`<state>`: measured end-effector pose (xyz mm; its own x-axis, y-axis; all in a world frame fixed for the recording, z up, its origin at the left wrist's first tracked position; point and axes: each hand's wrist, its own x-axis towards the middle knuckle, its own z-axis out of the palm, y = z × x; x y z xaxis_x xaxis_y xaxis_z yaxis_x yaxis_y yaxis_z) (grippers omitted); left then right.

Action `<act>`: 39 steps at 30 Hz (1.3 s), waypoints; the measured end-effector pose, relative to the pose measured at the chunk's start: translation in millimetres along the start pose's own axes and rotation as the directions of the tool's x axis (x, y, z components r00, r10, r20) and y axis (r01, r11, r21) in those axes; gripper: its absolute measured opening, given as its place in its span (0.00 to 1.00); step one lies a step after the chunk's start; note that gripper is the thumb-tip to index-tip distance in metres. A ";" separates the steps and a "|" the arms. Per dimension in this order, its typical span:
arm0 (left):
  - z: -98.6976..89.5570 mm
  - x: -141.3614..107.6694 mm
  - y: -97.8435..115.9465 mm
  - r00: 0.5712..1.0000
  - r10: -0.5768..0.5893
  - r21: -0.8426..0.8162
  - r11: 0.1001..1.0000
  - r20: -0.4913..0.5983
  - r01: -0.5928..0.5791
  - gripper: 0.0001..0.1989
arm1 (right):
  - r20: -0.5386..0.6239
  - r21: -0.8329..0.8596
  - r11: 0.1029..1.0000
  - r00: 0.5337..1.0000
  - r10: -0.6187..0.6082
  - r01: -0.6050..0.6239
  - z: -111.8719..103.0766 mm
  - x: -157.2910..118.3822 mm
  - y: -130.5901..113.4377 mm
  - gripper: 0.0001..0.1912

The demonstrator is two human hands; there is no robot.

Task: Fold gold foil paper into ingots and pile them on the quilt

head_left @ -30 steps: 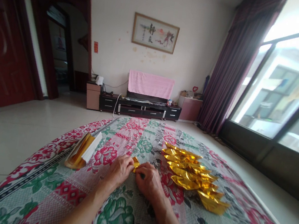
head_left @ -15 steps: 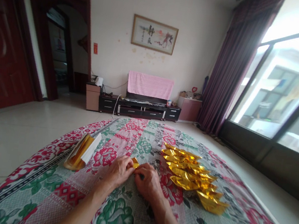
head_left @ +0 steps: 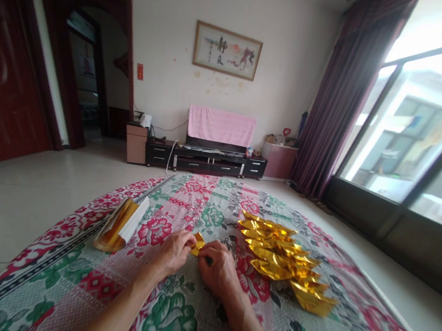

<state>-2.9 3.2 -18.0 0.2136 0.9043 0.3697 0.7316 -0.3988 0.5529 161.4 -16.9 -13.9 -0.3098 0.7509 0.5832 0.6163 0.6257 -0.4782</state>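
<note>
A small piece of gold foil paper (head_left: 198,244) is pinched between my two hands over the middle of the patterned cloth. My left hand (head_left: 178,249) grips its left side with curled fingers. On its right side, my right hand (head_left: 218,264) holds it, the fingers bent and mostly hidden behind the knuckles. To the right lie several folded gold foil pieces (head_left: 276,257) in an overlapping row. A curled stack of gold and white sheets (head_left: 120,223) rests on the cloth to the left.
The flowered cloth (head_left: 168,323) covers the round table. Beyond it, against the wall, stands a low black cabinet (head_left: 208,162) with a pink cloth (head_left: 221,126) above. A curtain (head_left: 330,104) and window are at the right.
My left hand has shifted slightly left, and more of the gold foil piece shows between my hands. My right hand has barely moved.
</note>
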 end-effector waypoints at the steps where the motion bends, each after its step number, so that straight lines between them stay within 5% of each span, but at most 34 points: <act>1: -1.0 -0.7 -0.6 1.000 0.005 -0.024 1.000 -0.002 -0.005 0.13 | -0.001 -0.002 1.000 1.000 0.005 -0.005 0.2 -0.1 0.1 0.11; 5: -6.9 -3.8 -3.1 0.992 0.040 -0.096 0.994 -0.117 -0.052 0.13 | 0.014 -0.035 0.999 1.000 0.019 -0.018 -0.4 -0.3 -1.1 0.09; 9: -11.3 -3.8 -9.7 0.950 0.050 0.053 0.998 -0.307 -0.036 0.15 | 0.047 -0.080 0.997 0.999 0.022 -0.018 -3.2 0.1 -3.8 0.08; 15: -9.7 -3.7 -16.8 0.988 0.114 0.182 0.979 -0.108 -0.093 0.18 | 0.075 -0.097 0.995 0.997 0.014 -0.006 -3.8 0.4 -2.7 0.08; 21: -8.5 -3.0 -14.7 0.980 0.199 0.172 0.965 0.009 -0.198 0.20 | 0.071 -0.124 0.992 0.997 0.032 -0.023 -0.3 0.9 0.5 0.09; 35: -14.2 -7.9 5.0 0.983 0.181 0.131 0.975 -0.017 -0.177 0.12 | 0.013 -0.084 0.993 0.997 0.080 -0.079 -1.2 1.8 7.4 0.10; 39: -13.6 -8.0 3.9 0.991 0.128 0.068 0.990 -0.049 -0.124 0.20 | 0.011 -0.076 0.994 0.997 0.078 -0.077 -0.7 2.7 8.7 0.10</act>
<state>-10.6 -7.7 -8.6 0.2733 0.8373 0.4735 0.7416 -0.4969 0.4506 166.5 -9.6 -16.0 -0.2687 0.7993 0.5375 0.6914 0.5486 -0.4701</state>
